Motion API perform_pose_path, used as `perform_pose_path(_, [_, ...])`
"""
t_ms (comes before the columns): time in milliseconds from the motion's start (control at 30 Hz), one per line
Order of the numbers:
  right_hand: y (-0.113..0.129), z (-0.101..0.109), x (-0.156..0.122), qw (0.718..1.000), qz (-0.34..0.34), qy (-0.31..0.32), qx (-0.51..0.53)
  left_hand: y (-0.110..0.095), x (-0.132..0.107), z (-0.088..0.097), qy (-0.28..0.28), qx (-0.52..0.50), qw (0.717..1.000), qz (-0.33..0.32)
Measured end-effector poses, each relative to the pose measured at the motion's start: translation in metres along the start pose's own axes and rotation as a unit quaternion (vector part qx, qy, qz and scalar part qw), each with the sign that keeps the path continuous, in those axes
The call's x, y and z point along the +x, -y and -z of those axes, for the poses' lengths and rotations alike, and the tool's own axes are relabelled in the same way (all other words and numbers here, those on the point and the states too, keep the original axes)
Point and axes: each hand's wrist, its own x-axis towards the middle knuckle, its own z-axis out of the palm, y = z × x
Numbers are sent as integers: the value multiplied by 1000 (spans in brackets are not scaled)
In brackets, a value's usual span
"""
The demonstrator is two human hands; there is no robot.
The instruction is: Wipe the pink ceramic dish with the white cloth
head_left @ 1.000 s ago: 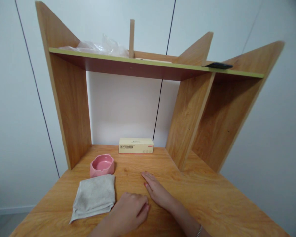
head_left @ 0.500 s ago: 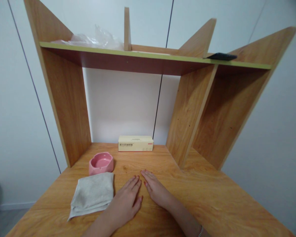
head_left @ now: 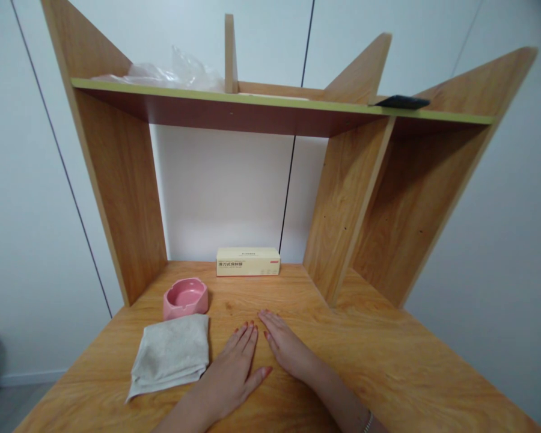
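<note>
My left hand [head_left: 232, 373] lies flat on the wooden desk [head_left: 388, 373], fingers stretched forward and thumb spread to the right. It holds nothing. Just left of it is a folded light grey cloth [head_left: 171, 352], whose right edge comes close to my wrist. My right hand [head_left: 286, 343] also rests palm down, open, its fingers pointing forward and left. Behind the cloth sits a pink faceted ashtray [head_left: 186, 299] with notches in its rim. Farther back, a long cream box of cling film [head_left: 247, 262] with printed characters stands near the wall.
A wooden hutch rises from the desk, with a side panel [head_left: 117, 192] at the left and a divider [head_left: 347, 210] at the right. Its upper shelf [head_left: 270, 103] carries a clear plastic bag [head_left: 175, 72] and a flat black object [head_left: 403, 102].
My left thumb has spread outward to the right, away from the fingers. My right hand stays in the same place, and the objects have not moved.
</note>
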Motion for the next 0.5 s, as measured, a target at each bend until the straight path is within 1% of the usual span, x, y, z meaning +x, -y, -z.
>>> perform_pose_path(200, [1,0,0,1000,-2,2,-5,0,0,0,10,7,1000,0])
perform_pose_path(500, [2,1,-1,1000,-3,7,-16,2,1,-2,-14,15,1000,-12])
